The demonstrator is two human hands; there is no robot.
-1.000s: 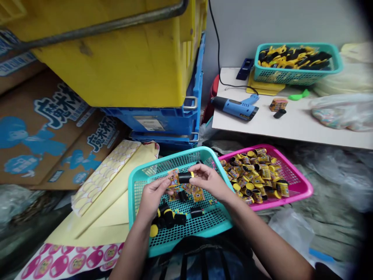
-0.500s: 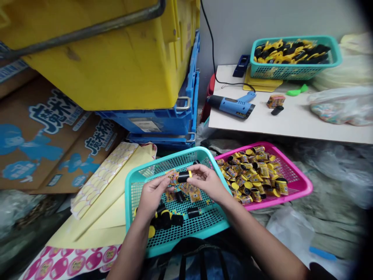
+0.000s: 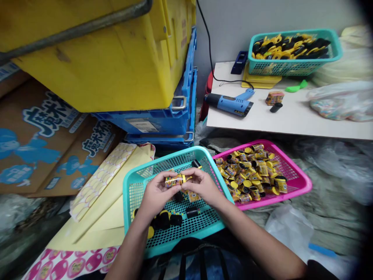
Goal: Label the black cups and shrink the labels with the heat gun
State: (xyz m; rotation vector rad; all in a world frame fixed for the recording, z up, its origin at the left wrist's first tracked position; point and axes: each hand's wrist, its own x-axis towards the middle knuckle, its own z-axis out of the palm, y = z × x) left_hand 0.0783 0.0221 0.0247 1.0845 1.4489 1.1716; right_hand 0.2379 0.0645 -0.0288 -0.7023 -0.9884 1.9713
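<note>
Above the near turquoise basket [image 3: 192, 151], both hands hold one small canister [image 3: 175, 180] lying sideways, a printed sleeve around its body. My left hand [image 3: 155, 194] is closed around the sleeved end. At the other end, my right hand [image 3: 204, 186] pinches the yellow cap. Below them in the basket lie black canisters [image 3: 192, 212], flat printed sleeves [image 3: 193, 196], yellow caps and small coloured beads, partly hidden by my hands.
To the right stands a pink basket [image 3: 303, 186] heaped with sleeved canisters. A blue heat gun [image 3: 230, 104] and another turquoise basket [image 3: 294, 69] sit on the white table [image 3: 221, 120]. Stacked yellow [image 3: 116, 74] and blue crates rise at left, beside printed cartons [image 3: 35, 155].
The printed sleeve, earlier to the left of the bare black canister, now covers its body. My left hand has moved right onto it, and the hands are closer together.
</note>
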